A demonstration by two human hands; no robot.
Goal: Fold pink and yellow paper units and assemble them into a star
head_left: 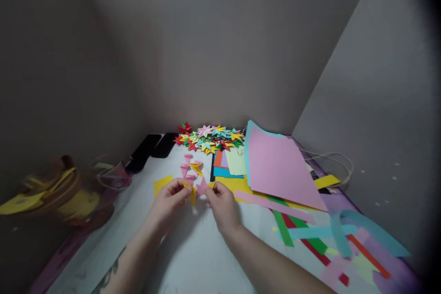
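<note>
My left hand [172,194] is closed in a pinch on a folded yellow paper piece [192,196]. Opposite it, my right hand [222,203] pinches folded pink paper [201,187], with a bit of yellow showing at its fingertips. The pink and yellow parts sit close together; whether they are joined I cannot tell. Just beyond my fingers lie several small folded pink pieces [185,168] and a folded yellow piece [196,167]. A flat yellow paper [161,184] lies beside my left hand.
Many-coloured folded paper stars [215,138] are heaped against the wall. Large pink sheets [279,163] rest at the right over other coloured paper. Paper strips and scraps [312,232] cover the near right. Two black phones [164,145] lie back left, near a blurred basket-like container [65,193].
</note>
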